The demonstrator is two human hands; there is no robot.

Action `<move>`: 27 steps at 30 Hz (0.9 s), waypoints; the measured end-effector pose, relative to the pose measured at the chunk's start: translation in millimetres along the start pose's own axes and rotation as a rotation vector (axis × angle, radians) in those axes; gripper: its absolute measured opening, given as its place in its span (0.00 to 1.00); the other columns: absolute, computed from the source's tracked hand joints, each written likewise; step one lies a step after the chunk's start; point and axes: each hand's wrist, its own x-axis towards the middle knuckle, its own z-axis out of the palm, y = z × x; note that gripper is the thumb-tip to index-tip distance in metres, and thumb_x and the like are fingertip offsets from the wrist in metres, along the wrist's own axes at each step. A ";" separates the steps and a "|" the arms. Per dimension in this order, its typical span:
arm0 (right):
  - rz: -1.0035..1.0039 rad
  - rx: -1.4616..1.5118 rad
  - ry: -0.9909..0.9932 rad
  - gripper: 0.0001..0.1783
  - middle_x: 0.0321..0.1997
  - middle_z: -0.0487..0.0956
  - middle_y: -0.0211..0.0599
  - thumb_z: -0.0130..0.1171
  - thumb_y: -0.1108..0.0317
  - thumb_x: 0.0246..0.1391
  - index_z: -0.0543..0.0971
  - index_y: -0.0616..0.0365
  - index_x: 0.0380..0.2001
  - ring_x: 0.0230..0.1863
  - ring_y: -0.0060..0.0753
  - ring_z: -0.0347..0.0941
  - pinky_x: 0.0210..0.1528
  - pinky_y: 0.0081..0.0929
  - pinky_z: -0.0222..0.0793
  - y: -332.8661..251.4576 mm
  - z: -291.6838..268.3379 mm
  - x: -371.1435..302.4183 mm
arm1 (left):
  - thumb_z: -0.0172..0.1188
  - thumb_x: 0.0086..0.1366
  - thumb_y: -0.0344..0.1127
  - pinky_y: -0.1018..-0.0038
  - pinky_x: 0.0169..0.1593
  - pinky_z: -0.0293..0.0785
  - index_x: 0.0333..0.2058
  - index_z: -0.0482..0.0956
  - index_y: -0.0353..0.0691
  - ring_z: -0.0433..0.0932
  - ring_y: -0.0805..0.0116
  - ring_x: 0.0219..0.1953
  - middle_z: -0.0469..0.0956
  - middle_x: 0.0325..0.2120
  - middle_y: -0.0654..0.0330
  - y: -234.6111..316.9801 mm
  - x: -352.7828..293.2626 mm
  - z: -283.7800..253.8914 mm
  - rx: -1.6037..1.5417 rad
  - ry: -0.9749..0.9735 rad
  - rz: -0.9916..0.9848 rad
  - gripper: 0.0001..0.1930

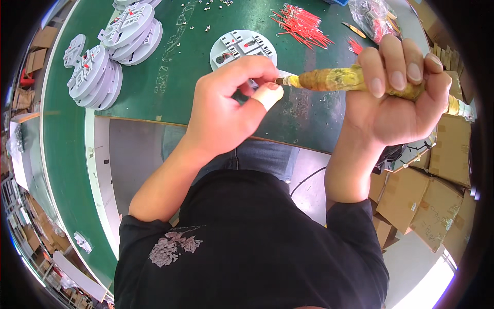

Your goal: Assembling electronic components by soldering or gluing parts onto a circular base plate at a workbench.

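My right hand (399, 98) is wrapped around a long, slim power screwdriver (329, 79) bound in worn yellow tape. The tool lies almost level, its tip toward the left. At that tip my left hand (221, 110) pinches with thumb and forefinger; whatever sits between them is too small and covered to make out. A pale wrap covers the left thumb. Just beyond the left hand, a round light-grey plastic disc (218, 50) lies on the green table, fitted with small black parts and a red piece. The left hand hides its near edge.
Stacks of similar grey discs (92, 77) stand at the left. Small loose screws (207, 28) lie at the back. Red wires (303, 26) are heaped far right, near a yellow-handled tool (355, 30) and a clear plastic bag (370, 20). Cardboard boxes (406, 198) fill the right side.
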 end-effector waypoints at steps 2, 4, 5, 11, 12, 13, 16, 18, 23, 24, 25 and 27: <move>0.016 -0.014 -0.019 0.17 0.32 0.74 0.30 0.51 0.58 0.67 0.82 0.59 0.42 0.32 0.27 0.67 0.27 0.24 0.67 2.6 5.1 -0.3 | 0.66 0.58 0.21 0.74 0.45 0.77 0.41 0.81 0.38 0.83 0.66 0.40 0.81 0.41 0.58 1.6 -1.3 -3.9 0.266 0.005 0.097 0.12; 0.024 -0.023 -0.026 0.17 0.32 0.73 0.30 0.51 0.58 0.67 0.82 0.59 0.42 0.32 0.27 0.67 0.27 0.25 0.67 2.6 7.0 -1.7 | 0.70 0.55 0.24 0.70 0.48 0.75 0.45 0.79 0.39 0.82 0.62 0.42 0.80 0.44 0.56 -0.8 0.4 -7.6 0.475 -0.045 0.264 0.17; 0.036 -0.031 -0.018 0.17 0.32 0.73 0.30 0.51 0.58 0.67 0.81 0.59 0.42 0.32 0.27 0.66 0.27 0.25 0.67 1.8 7.2 -2.8 | 0.71 0.53 0.26 0.68 0.49 0.74 0.47 0.79 0.39 0.81 0.60 0.44 0.80 0.46 0.55 -2.4 1.9 -9.3 0.579 -0.071 0.348 0.21; 0.028 -0.036 0.040 0.16 0.31 0.72 0.31 0.51 0.59 0.67 0.81 0.61 0.42 0.31 0.27 0.65 0.25 0.25 0.67 -1.1 -2.8 -1.6 | 0.76 0.47 0.37 0.59 0.58 0.67 0.57 0.71 0.42 0.73 0.53 0.56 0.75 0.53 0.54 -16.0 30.9 -21.2 0.763 0.041 0.433 0.37; 0.031 -0.035 0.040 0.16 0.31 0.72 0.31 0.51 0.59 0.67 0.81 0.61 0.42 0.31 0.27 0.65 0.25 0.25 0.67 -1.0 -5.2 -1.4 | 0.76 0.46 0.41 0.56 0.59 0.64 0.58 0.69 0.44 0.71 0.51 0.58 0.74 0.54 0.55 -20.7 35.2 -21.1 0.816 0.015 0.359 0.40; 0.039 -0.040 0.059 0.16 0.31 0.72 0.31 0.51 0.60 0.67 0.80 0.61 0.41 0.30 0.27 0.65 0.25 0.25 0.67 -0.9 -8.1 -2.0 | 0.77 0.45 0.44 0.53 0.60 0.62 0.60 0.67 0.46 0.68 0.50 0.61 0.73 0.55 0.56 -24.6 37.0 -21.7 0.867 -0.011 0.284 0.43; 0.056 -0.054 0.104 0.16 0.30 0.72 0.31 0.51 0.60 0.67 0.80 0.61 0.41 0.30 0.27 0.65 0.24 0.25 0.66 0.0 -15.1 -2.9 | 0.77 0.45 0.44 0.55 0.63 0.61 0.61 0.67 0.43 0.68 0.51 0.63 0.74 0.54 0.54 -30.1 40.0 -26.2 0.829 -0.099 0.303 0.44; 0.047 -0.066 0.120 0.16 0.30 0.72 0.30 0.51 0.59 0.67 0.81 0.60 0.41 0.29 0.26 0.65 0.24 0.25 0.66 0.0 -19.2 -3.8 | 0.77 0.45 0.44 0.56 0.64 0.60 0.61 0.67 0.41 0.68 0.51 0.64 0.74 0.54 0.53 -32.8 40.0 -23.8 0.802 -0.149 0.316 0.44; 0.006 -0.154 0.070 0.16 0.29 0.71 0.28 0.49 0.58 0.68 0.81 0.57 0.41 0.27 0.24 0.64 0.23 0.24 0.64 12.0 -11.3 1.2 | 0.76 0.47 0.44 0.55 0.65 0.58 0.60 0.67 0.42 0.66 0.52 0.66 0.75 0.53 0.53 -33.1 32.0 -17.0 0.855 -0.163 0.250 0.42; 0.008 -0.158 0.070 0.16 0.29 0.71 0.28 0.49 0.58 0.68 0.81 0.57 0.41 0.27 0.24 0.64 0.23 0.24 0.64 16.0 -10.8 3.1 | 0.76 0.47 0.44 0.55 0.65 0.57 0.60 0.67 0.42 0.65 0.52 0.66 0.75 0.53 0.54 -32.2 32.7 -15.8 0.855 -0.158 0.241 0.42; 0.017 -0.174 0.052 0.16 0.29 0.71 0.28 0.49 0.57 0.68 0.81 0.56 0.41 0.26 0.24 0.64 0.23 0.24 0.63 21.0 -11.9 6.3 | 0.75 0.47 0.44 0.55 0.65 0.57 0.60 0.67 0.42 0.65 0.53 0.66 0.75 0.53 0.54 -32.0 33.2 -15.6 0.854 -0.152 0.233 0.41; 0.040 -0.188 0.006 0.16 0.28 0.70 0.28 0.48 0.57 0.69 0.81 0.55 0.41 0.23 0.23 0.63 0.23 0.23 0.63 36.6 -11.0 15.3 | 0.75 0.48 0.45 0.54 0.64 0.57 0.60 0.67 0.43 0.65 0.52 0.66 0.75 0.53 0.54 -30.8 32.1 -22.7 0.862 -0.144 0.224 0.41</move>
